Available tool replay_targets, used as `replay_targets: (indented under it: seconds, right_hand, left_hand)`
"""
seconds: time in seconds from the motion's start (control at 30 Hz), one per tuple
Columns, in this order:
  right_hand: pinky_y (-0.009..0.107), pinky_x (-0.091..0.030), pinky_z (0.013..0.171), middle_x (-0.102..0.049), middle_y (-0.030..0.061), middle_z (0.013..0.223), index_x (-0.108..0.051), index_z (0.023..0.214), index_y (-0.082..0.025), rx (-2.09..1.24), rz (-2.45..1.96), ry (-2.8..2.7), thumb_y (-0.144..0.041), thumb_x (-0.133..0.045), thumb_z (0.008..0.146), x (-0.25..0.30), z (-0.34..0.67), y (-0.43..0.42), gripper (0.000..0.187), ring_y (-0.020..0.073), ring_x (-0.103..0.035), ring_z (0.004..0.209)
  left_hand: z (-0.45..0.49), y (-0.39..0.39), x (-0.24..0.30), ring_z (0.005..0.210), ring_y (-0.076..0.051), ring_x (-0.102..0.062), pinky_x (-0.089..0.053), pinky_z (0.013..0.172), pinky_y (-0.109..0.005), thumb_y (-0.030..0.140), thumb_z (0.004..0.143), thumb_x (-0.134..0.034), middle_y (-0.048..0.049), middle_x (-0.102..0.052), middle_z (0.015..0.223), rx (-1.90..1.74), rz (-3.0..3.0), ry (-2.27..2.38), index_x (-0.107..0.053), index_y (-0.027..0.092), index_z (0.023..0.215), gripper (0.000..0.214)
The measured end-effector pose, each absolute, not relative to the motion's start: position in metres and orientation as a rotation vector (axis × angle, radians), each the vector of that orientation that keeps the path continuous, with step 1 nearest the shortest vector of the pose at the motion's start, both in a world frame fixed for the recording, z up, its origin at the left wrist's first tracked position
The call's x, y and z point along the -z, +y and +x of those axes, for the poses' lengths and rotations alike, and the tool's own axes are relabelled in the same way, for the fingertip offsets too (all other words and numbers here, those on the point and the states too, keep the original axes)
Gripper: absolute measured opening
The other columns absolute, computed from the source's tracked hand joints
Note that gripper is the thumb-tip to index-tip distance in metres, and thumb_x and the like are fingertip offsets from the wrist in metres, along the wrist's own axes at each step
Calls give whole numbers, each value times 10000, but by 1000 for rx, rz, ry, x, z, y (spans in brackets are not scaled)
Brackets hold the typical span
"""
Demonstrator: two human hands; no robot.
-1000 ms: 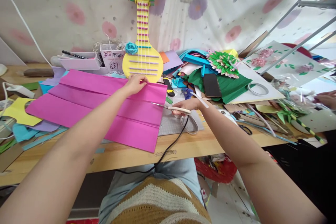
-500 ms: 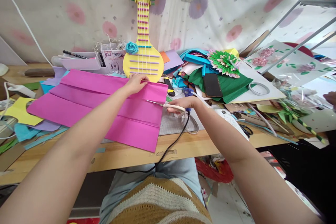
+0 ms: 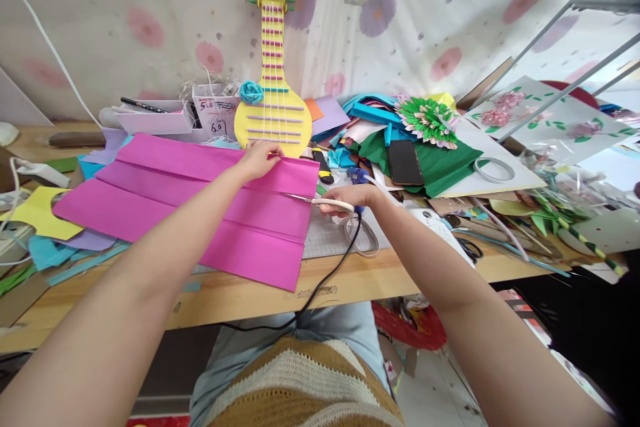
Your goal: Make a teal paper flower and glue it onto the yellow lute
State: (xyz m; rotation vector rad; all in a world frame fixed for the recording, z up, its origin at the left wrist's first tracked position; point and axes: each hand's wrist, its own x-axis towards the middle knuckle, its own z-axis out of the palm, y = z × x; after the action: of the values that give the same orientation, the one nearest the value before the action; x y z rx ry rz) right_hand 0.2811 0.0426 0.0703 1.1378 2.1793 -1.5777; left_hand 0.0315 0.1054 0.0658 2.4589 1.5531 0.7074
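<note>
A big sheet of creased pink paper [image 3: 190, 207] lies across the wooden table [image 3: 350, 280]. My left hand [image 3: 260, 159] presses and pinches the paper's far right corner. My right hand [image 3: 350, 199] is closed round the white handles of a pair of scissors [image 3: 320, 202]. The blades point left and meet the right edge of the pink paper at a fold line. A grey cutting mat [image 3: 330, 237] shows under the paper's right end.
A yellow paper guitar [image 3: 273, 87] leans on the flowered wall behind. A black cable [image 3: 325, 280] runs off the front edge. To the right lie a black phone [image 3: 403, 162], green paper [image 3: 440, 167], a paper flower [image 3: 427, 121] and a tape ring [image 3: 493, 169]. White trays [image 3: 155, 119] stand at back left.
My right hand has moved the scissors slightly up and left along the paper's right edge. A person's hand at the far right edge has withdrawn from view. My left hand has stayed put.
</note>
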Motion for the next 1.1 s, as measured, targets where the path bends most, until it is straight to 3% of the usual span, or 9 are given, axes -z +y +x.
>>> replay_targets:
  seconds: [0.3, 0.63, 0.83, 1.1]
  right_hand:
    - [161, -297, 389, -462, -61, 550, -508, 758, -134, 1622, 1201, 2167, -635, -637, 652, -62, 283, 46, 528, 22, -378, 426]
    - [168, -295, 434, -410, -75, 556, -461, 789, -153, 1411, 1141, 2299, -605, -561, 747, -65, 284, 39, 465, 33, -367, 471]
    - [183, -339, 462, -467, -42, 640, -496, 863, -137, 1404, 1114, 2257, -674, -532, 721, -70, 283, 37, 557, 43, -409, 508]
    - [187, -333, 461, -446, -46, 601, -496, 833, -138, 1307, 1142, 2258, -752, -494, 681, -76, 281, 38, 632, 52, -415, 508]
  left_hand:
    - [34, 104, -69, 1013, -227, -569, -336, 955, -403, 197, 760, -520, -28, -688, 980, -673, 2462, 1549, -672, 224, 856, 181]
    - [33, 105, -69, 1045, -229, -548, -334, 955, -406, 204, 764, -522, -43, -673, 1013, -654, 2502, 1585, -658, 218, 842, 158]
    - [33, 105, -69, 1065, -240, -536, -340, 951, -415, 207, 764, -517, -50, -667, 1026, -626, 2504, 1581, -656, 222, 842, 160]
    - [31, 104, -72, 1051, -233, -546, -339, 957, -417, 198, 756, -518, -35, -675, 1016, -638, 2476, 1594, -656, 227, 839, 164]
